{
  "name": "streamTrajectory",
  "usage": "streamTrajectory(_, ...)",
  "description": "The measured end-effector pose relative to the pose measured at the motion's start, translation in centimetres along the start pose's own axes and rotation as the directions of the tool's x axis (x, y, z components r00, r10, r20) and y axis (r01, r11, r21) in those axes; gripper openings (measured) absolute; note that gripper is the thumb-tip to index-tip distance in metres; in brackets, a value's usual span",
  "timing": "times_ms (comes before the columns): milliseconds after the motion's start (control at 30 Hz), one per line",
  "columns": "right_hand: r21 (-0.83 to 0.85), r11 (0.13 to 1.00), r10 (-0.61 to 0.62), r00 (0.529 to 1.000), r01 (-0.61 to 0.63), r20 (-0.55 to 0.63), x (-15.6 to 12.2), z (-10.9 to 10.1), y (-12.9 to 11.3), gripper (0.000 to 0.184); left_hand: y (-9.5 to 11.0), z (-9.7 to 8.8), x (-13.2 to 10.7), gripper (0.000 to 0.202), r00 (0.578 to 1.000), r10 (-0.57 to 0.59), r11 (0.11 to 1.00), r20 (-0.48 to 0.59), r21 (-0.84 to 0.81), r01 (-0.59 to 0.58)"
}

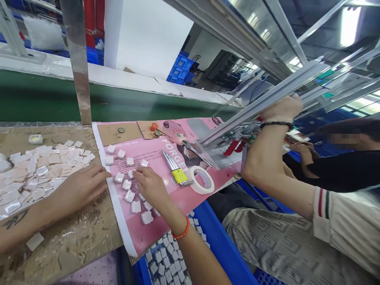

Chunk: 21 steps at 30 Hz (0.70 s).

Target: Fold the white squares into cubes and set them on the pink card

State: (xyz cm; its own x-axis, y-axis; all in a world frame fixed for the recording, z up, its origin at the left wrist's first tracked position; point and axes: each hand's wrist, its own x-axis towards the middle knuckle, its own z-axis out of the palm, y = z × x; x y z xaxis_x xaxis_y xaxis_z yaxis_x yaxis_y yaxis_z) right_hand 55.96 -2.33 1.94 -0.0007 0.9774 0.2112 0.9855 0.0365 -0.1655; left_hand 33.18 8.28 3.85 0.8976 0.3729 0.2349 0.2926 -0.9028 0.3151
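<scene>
White blocks [135, 206] lie loosely spread on the left part of the pink mat [136, 233], probably set apart so that fingers can get around each one. Over them, the right hand [150, 183] reaches in with bent fingers, the tips at one of the blocks; whether they pinch it or merely touch it, I cannot tell. At the mat's left edge, the left hand [83, 183] rests low, palm down, fingers close together and slightly curled; whether anything is under them is hidden. Left of the mat, thin tiles [44, 170] are heaped on cardboard [86, 237], seemingly kept off the mat so the two kinds stay separate yet within the left hand's reach; one loose tile [35, 241] lies nearer the body. On the mat's right part, hex keys [169, 160] in a yellow holder, a tape roll [202, 190] and a wrench [197, 152] sit beyond the blocks, apparently out of the way. Below the mat's near edge, a blue box [219, 237] holds many more blocks, likely placed there for short reaches. Past the mat's right end, a co-worker's arm [267, 158] is raised, and a green belt [133, 99] runs behind its far edge.
</scene>
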Motion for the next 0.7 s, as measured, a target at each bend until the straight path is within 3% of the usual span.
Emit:
streamTrajectory(100,-0.002,0.997,0.078,0.997,-0.078,0.013,0.5,0.1,-0.8,0.010,-0.6,0.0,-0.2,0.034,1.000,0.001,1.000,-0.013,-0.027,-0.001)
streamTrajectory(233,-0.022,0.982,0.188,0.982,-0.188,-0.009,1.4,0.6,-1.5,0.018,-0.9,0.0,-0.9,0.035,1.000,-0.007,0.999,-0.019,-0.041,0.006)
streamTrajectory(433,-0.021,0.967,0.245,0.954,-0.252,-0.175,2.0,0.8,-1.8,0.005,-1.1,-1.3,-3.2,0.040,0.995,-0.075,0.996,-0.063,-0.060,0.071)
streamTrajectory(533,-0.002,0.989,0.138,0.938,-0.146,-0.318,0.6,-0.4,-4.2,0.011,-0.3,-2.5,-4.8,0.036,0.982,-0.170,0.978,-0.081,-0.133,0.159)
streamTrajectory(600,-0.007,1.000,-0.011,0.912,0.009,-0.411,-1.0,-1.6,-7.0,0.015,1.0,-3.2,-6.1,0.036,0.960,-0.275,0.920,-0.055,-0.306,0.246)
streamTrajectory(633,-0.018,0.993,-0.115,0.879,0.121,-0.463,-2.0,-2.0,-8.5,0.016,1.8,-3.5,-6.8,0.037,0.948,-0.317,0.868,-0.033,-0.413,0.276)
streamTrajectory(700,-0.057,0.933,-0.327,0.770,0.355,-0.548,-3.8,-2.6,-11.4,0.027,3.4,-3.8,-8.1,0.040,0.934,-0.358,0.747,0.006,-0.598,0.290)
